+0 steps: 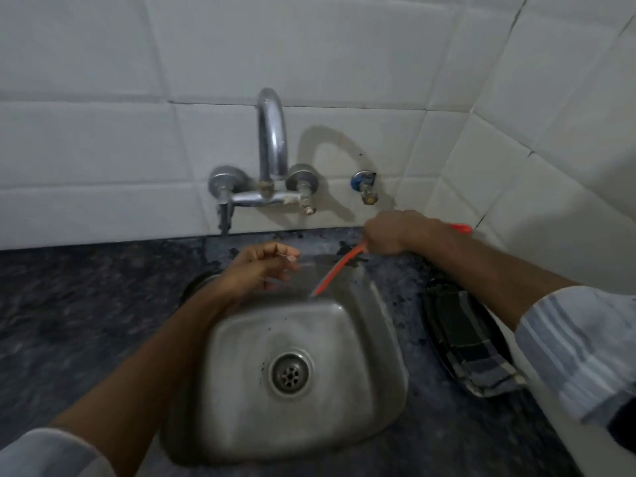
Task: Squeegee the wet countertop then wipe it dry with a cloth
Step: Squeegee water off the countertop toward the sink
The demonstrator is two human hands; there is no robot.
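Observation:
My right hand grips an orange squeegee behind the steel sink. Its blade slants down onto the sink's back rim, and the orange handle end pokes out past my wrist by the wall. My left hand hovers over the sink's back left rim with the fingers loosely curled; whether it holds anything I cannot tell. A dark checked cloth lies folded on the dark speckled countertop right of the sink, under my right forearm.
A chrome wall tap arches over the sink's back edge, with a small blue-collared valve to its right. White tiled walls close the back and the right side. The sink drain lies at the basin's middle.

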